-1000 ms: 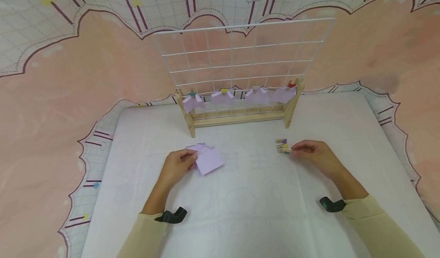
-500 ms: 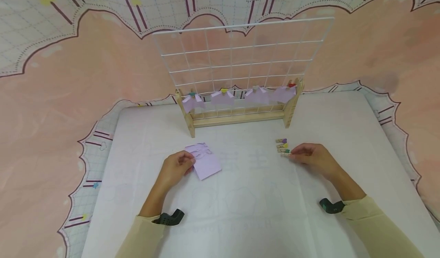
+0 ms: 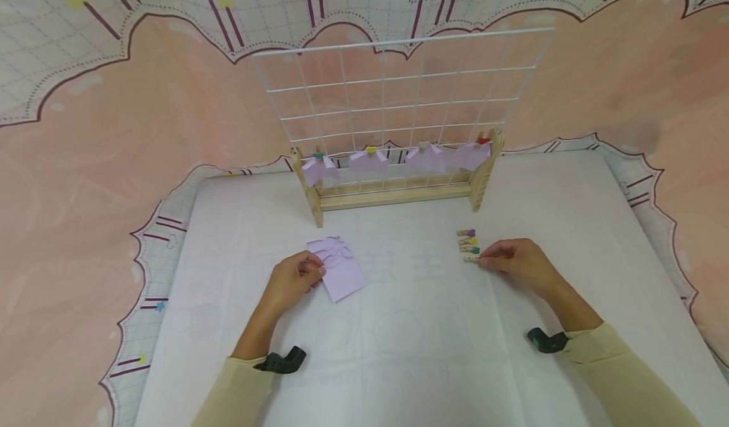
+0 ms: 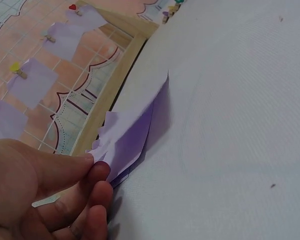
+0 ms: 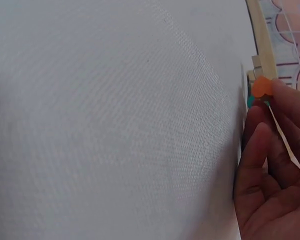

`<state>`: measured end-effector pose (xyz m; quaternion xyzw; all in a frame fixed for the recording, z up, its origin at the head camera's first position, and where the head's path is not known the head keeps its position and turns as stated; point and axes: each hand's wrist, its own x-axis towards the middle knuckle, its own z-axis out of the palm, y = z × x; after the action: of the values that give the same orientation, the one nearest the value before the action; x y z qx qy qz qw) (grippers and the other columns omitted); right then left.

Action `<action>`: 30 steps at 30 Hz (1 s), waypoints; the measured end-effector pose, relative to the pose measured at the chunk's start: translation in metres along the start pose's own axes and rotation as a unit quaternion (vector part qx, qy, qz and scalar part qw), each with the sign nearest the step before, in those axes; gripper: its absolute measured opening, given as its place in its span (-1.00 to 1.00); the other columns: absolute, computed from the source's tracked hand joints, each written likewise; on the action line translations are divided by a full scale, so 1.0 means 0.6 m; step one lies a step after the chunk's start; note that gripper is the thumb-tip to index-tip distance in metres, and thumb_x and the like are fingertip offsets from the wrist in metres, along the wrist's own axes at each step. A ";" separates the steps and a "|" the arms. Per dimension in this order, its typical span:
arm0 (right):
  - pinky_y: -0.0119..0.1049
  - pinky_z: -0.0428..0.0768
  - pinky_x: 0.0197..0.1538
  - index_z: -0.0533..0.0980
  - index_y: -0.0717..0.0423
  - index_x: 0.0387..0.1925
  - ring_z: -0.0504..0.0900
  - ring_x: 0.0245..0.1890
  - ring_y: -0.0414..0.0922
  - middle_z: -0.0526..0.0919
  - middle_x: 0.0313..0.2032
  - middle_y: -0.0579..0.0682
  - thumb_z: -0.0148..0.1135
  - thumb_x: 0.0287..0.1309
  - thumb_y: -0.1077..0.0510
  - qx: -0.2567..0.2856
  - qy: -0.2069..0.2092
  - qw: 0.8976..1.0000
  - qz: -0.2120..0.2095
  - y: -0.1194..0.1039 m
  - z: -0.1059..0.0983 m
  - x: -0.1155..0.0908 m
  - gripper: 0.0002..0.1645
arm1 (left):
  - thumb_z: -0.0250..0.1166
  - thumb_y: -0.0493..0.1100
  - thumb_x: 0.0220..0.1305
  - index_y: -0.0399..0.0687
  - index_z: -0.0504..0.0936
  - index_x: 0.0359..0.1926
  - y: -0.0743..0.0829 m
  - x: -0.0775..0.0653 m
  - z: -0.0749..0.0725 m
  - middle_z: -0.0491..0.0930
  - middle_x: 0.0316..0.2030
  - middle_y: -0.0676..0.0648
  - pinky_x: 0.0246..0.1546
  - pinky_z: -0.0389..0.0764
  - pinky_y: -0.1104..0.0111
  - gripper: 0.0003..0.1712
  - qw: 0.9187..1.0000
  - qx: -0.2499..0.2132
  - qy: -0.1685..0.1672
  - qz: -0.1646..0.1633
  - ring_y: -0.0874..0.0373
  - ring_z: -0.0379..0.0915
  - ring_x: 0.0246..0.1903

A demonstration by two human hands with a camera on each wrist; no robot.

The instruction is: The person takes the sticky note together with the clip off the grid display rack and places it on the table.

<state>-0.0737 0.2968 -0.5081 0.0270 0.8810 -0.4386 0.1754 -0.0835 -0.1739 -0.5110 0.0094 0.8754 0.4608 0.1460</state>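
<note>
My left hand point(image 3: 293, 279) pinches a purple paper sheet point(image 3: 345, 280) by its left edge, between thumb and forefinger. In the left wrist view the paper point(image 4: 135, 130) tilts off the tabletop, with more purple paper beneath it; how many sheets are held cannot be told. Over on the right, my right hand point(image 3: 512, 259) pinches a small wooden clothespin point(image 3: 471, 259). Its orange decoration point(image 5: 262, 87) shows at the thumb tip in the right wrist view. Just beyond lie several small clothespins point(image 3: 468, 241) in a row, with purple, yellow and green decorations.
A white wire grid point(image 3: 401, 88) stands in a wooden base point(image 3: 398, 197) at the back of the table. Several purple papers point(image 3: 369, 162) hang on it from clothespins. A white cloth point(image 3: 410, 338) covers the table, and a patterned curtain point(image 3: 171, 98) is behind.
The purple paper in my left hand has turned slightly, its lower corner coming nearer to me. My right hand has shifted a little toward me, the clothespin now apart from the row.
</note>
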 end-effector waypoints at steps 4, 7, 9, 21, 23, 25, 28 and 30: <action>-0.32 0.47 -0.13 0.74 0.09 -0.14 0.48 -0.14 -0.06 0.76 -0.19 0.00 0.47 0.19 -0.11 -0.023 0.004 1.000 0.003 0.002 0.002 0.002 -0.62 | 0.37 -0.28 0.31 -0.19 0.65 -0.22 0.000 0.000 0.002 0.68 -0.48 -0.06 -0.50 0.57 0.46 -0.93 1.000 0.009 0.003 -0.004 0.19 0.55 -0.51; -0.30 0.47 -0.12 0.75 0.08 -0.17 0.50 -0.15 -0.06 0.78 -0.22 -0.03 0.47 0.19 -0.10 -0.039 0.011 0.999 -0.006 0.002 0.004 0.002 -0.65 | 0.37 -0.27 0.30 -0.18 0.65 -0.23 0.001 0.000 0.003 0.68 -0.48 -0.04 -0.49 0.56 0.46 -0.93 1.000 0.018 0.003 -0.007 0.20 0.55 -0.50; -0.29 0.47 -0.13 0.76 0.07 -0.19 0.51 -0.17 -0.06 0.78 -0.25 -0.04 0.47 0.19 -0.09 -0.048 0.016 0.999 -0.012 0.002 0.005 0.002 -0.67 | 0.37 -0.26 0.30 -0.18 0.65 -0.23 0.002 0.000 0.003 0.69 -0.48 -0.03 -0.49 0.56 0.46 -0.92 1.000 0.021 0.005 -0.008 0.20 0.56 -0.50; -0.35 0.50 -0.13 0.76 0.03 -0.20 0.57 -0.18 -0.12 0.81 -0.25 -0.07 0.47 0.19 -0.07 -0.071 0.032 0.996 -0.038 0.004 0.007 0.000 -0.71 | 0.36 -0.25 0.32 -0.16 0.64 -0.21 -0.001 0.000 0.005 0.69 -0.49 -0.04 -0.50 0.55 0.46 -0.91 0.999 0.022 0.020 -0.014 0.20 0.55 -0.51; -0.35 0.49 -0.14 0.76 0.02 -0.20 0.57 -0.18 -0.12 0.80 -0.25 -0.07 0.47 0.19 -0.07 -0.070 0.033 0.996 -0.040 0.003 0.007 -0.001 -0.72 | 0.35 -0.24 0.33 -0.17 0.64 -0.21 -0.001 0.000 0.005 0.70 -0.48 -0.04 -0.49 0.56 0.45 -0.91 0.999 0.022 0.020 -0.017 0.20 0.56 -0.50; -0.35 0.49 -0.15 0.76 0.01 -0.20 0.55 -0.20 -0.12 0.80 -0.25 -0.07 0.47 0.19 -0.07 -0.068 0.032 0.996 -0.040 0.002 0.007 -0.001 -0.73 | 0.32 -0.23 0.35 -0.17 0.65 -0.19 -0.001 0.000 0.004 0.71 -0.46 -0.05 -0.48 0.57 0.45 -0.91 0.999 0.024 0.020 -0.019 0.19 0.58 -0.49; -0.35 0.48 -0.17 0.76 0.02 -0.21 0.54 -0.21 -0.11 0.79 -0.26 -0.06 0.47 0.19 -0.06 -0.065 0.031 0.997 -0.041 0.002 0.007 -0.001 -0.74 | 0.27 -0.22 0.40 -0.17 0.65 -0.18 -0.001 -0.001 0.002 0.72 -0.42 -0.07 -0.46 0.59 0.44 -0.90 0.999 0.024 0.024 -0.026 0.18 0.59 -0.47; -0.36 0.48 -0.18 0.76 0.03 -0.20 0.54 -0.21 -0.10 0.79 -0.27 -0.06 0.47 0.19 -0.05 -0.064 0.031 0.997 -0.039 0.002 0.008 0.000 -0.74 | 0.24 -0.21 0.44 -0.18 0.65 -0.17 0.000 -0.001 0.001 0.72 -0.40 -0.08 -0.45 0.61 0.44 -0.88 0.999 0.023 0.025 -0.028 0.18 0.60 -0.46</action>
<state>-0.0719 0.2940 -0.5116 -0.0047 0.9128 -0.3864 0.1321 -0.0826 -0.1735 -0.5113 -0.0235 0.8890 0.4362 0.1373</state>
